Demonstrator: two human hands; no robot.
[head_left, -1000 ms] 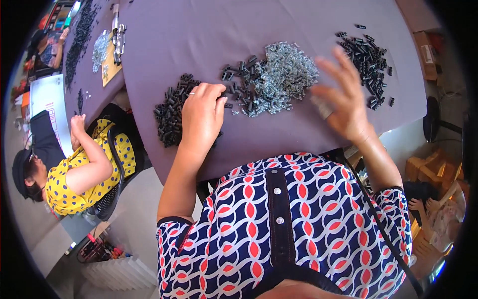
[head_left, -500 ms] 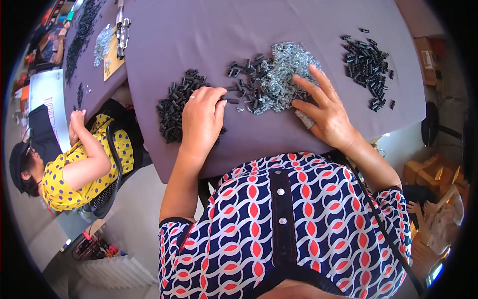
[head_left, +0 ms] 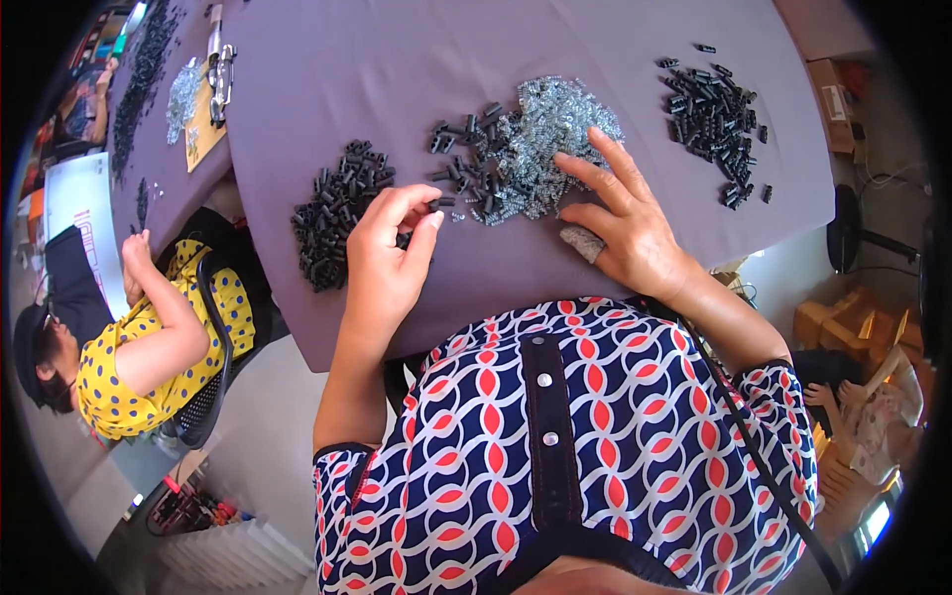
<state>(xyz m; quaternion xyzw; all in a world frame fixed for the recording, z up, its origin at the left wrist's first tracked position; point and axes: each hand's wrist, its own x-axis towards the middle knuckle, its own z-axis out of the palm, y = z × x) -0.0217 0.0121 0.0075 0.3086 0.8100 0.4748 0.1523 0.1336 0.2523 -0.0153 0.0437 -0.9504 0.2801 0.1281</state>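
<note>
My left hand pinches a small black plastic tube between thumb and forefinger. It is beside a heap of similar black plastic pieces, partly covering that heap's right side. My right hand is open, its fingers spread, the fingertips at the near right edge of a pile of small shiny metal springs. A grey cover sits on its thumb. Several loose black pieces lie against the left side of the springs. Whether a spring lies under my right fingertips, I cannot tell.
Another heap of black pieces lies at the right of the cloth-covered table. At the left, a person in a yellow dotted top sits by a second table bearing black parts, springs and a metal tool. Cardboard boxes stand at the right.
My left hand has turned and drawn slightly nearer me, so the tube in its pinch shows more plainly. My right hand stays at the springs. The whole view has shifted slightly.
</note>
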